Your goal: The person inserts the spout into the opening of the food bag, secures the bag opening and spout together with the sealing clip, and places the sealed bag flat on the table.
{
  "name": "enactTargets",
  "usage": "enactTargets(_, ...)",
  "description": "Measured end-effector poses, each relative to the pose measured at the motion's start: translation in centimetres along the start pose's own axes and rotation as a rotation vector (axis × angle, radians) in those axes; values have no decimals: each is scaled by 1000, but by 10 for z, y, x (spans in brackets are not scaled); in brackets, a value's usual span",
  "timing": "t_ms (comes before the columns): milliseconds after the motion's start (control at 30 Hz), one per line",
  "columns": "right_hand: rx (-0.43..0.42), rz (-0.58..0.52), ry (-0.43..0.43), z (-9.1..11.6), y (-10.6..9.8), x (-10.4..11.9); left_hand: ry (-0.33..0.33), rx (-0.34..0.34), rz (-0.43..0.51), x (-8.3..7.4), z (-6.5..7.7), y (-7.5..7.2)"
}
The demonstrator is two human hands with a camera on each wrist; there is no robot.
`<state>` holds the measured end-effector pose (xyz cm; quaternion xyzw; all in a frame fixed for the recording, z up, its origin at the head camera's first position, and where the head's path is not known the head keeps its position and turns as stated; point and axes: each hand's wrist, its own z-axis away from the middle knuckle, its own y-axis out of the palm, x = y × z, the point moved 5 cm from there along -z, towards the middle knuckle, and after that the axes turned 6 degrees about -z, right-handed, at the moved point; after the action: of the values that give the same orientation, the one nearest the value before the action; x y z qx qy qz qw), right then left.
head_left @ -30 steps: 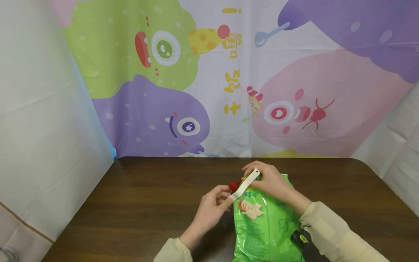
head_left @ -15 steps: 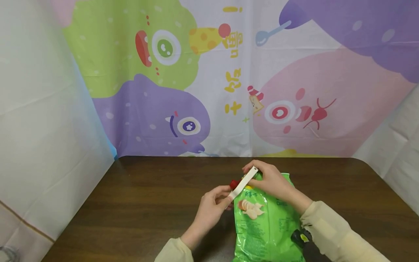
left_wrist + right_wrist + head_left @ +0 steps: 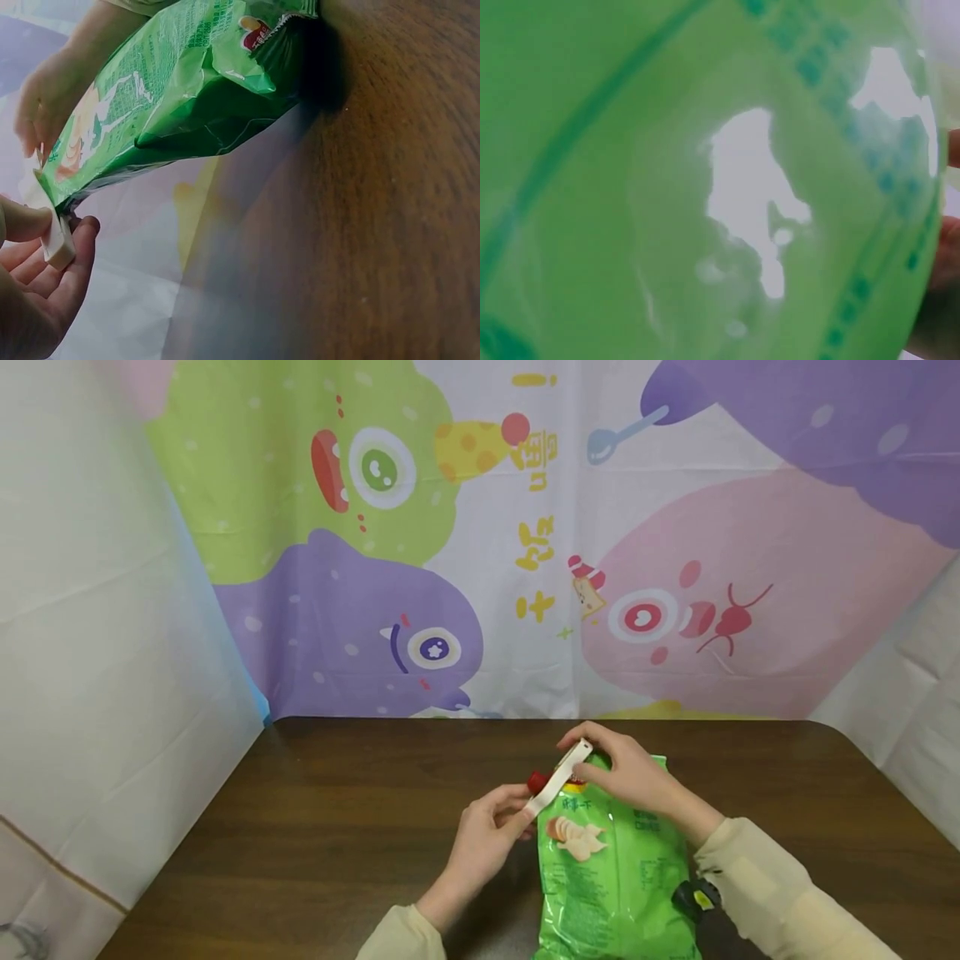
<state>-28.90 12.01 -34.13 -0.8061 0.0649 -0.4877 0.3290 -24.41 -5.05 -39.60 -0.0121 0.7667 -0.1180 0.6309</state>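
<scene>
A green snack bag (image 3: 615, 877) lies toward the right front of the table. Along its far left corner runs a long white bag-sealing clip (image 3: 553, 787), slanted, with a red piece (image 3: 536, 782) behind it. My left hand (image 3: 480, 843) pinches the clip's near end between thumb and fingers; the left wrist view shows that end of the clip (image 3: 58, 244) close up. My right hand (image 3: 633, 777) grips the far end, thumb on the front face, fingers behind. How far the bag's edge sits inside the clip is hidden. The bag's shiny surface (image 3: 652, 165) fills most of the right wrist view.
The dark wooden table (image 3: 337, 827) reaches back to a cartoon-printed curtain (image 3: 510, 668). White cloth (image 3: 135, 652) hangs at the left, and more at the right. A black wrist camera (image 3: 696, 900) sits close to the bag's right side.
My right thumb has shifted onto the clip's front near its far end, exposing more of the print at the bag's top. My left hand keeps its pinch in nearly the same place.
</scene>
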Motion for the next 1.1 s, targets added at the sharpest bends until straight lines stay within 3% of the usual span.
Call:
enactTargets(467, -27, -41, 82, 1, 0, -7, 6, -33, 29, 17, -4, 4)
enactTargets(833, -79, -135, 237, 1, -2, -20, 11, -57, 7, -11, 8, 4)
enactTargets(1100, -36, -367, 312, 2, 3, -24, 32, -78, 47, 14, 0, 6)
